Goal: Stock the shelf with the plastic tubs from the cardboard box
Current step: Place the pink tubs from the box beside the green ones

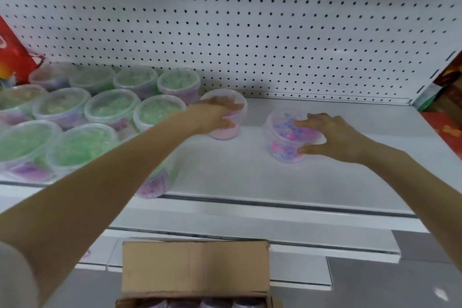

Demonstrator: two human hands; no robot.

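Box point(195, 267) nearest, low in front of the shelf point(250, 175), its flap up. A few tub lids point(212, 304) just show inside, so more stock seems to be waiting.

Both arms reach over it. The left hand point(217, 114) is on a pink tub point(233, 130) at the far side of the shelf, close to the pegboard point(250, 32). Its grip is closed over the top, fingers across the lid and thumb on the near wall. That tub stands just right of the green tubs point(112, 107), which fill the left of the shelf in rows.

The right hand point(330, 137) holds a bead tub point(282, 132) from above. Its grip is spread wide across the lid, with the thumb hooked on the near side. This tub stands apart, to the right of the pink one and nearer the front, with bare shelf all round it.

Both tubs look to be down on the shelf, so I take this for the setting-down step. Next, I'd say, both grips need to let go cleanly without tipping a lid. The bead tub may first want a slide left and back to join the row. Then it's a reach down into the box for more.
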